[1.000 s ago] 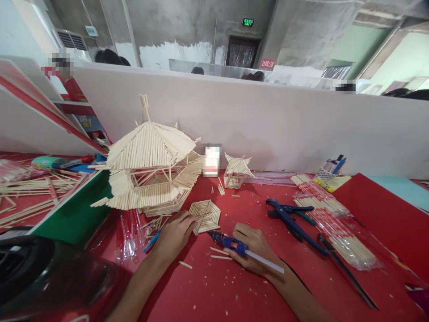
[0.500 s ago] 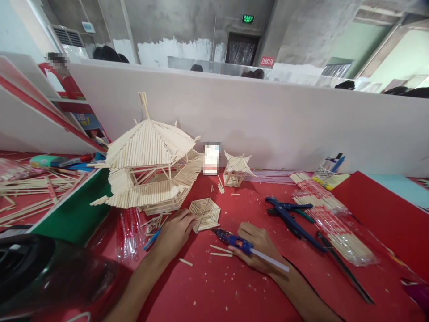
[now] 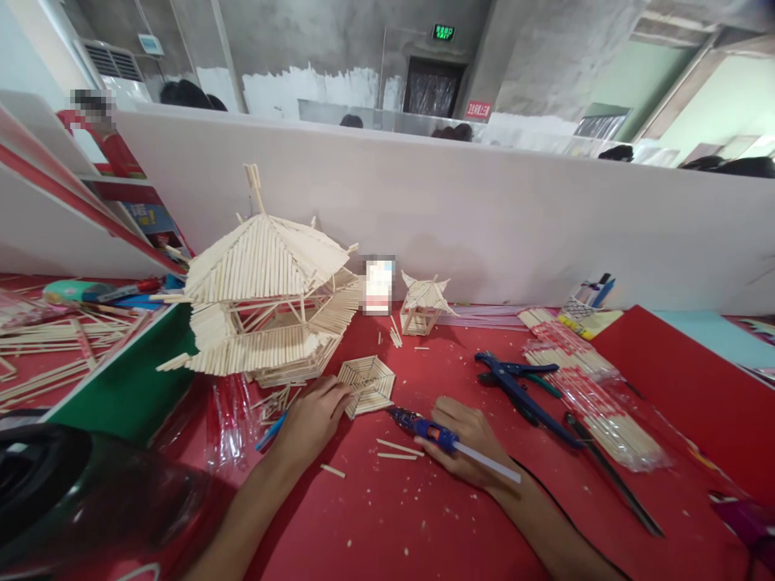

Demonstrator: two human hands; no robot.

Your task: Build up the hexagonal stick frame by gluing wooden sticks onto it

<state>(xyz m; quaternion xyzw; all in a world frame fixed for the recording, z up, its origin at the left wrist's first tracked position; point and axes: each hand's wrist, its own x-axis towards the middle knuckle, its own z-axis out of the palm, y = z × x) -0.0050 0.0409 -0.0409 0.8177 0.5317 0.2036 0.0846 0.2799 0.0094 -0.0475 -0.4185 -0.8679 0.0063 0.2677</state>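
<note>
Head view: big stick pavilion [image 3: 270, 262], looks roofed, well along. Left hand [image 3: 318, 410] at left edge of six-sided panel [image 3: 368, 387]; can't tell if pinching. Panel flat on red table [image 3: 460, 541], looks filled to rim; can't tell work left. Loose sticks [image 3: 400, 447], unattached. Glue gun [image 3: 427, 430], aimed at panel, wrapped in right hand [image 3: 465, 436]. Cutters [image 3: 514, 387], stick packs [image 3: 611, 420]. Behind: white partition [image 3: 514, 234], grey wall [image 3: 303, 40], exit sign [image 3: 443, 32].

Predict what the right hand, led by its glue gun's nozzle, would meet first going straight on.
The glue gun in the right hand would likely meet the hexagonal stick panel first; whether they touch is unclear.
</note>
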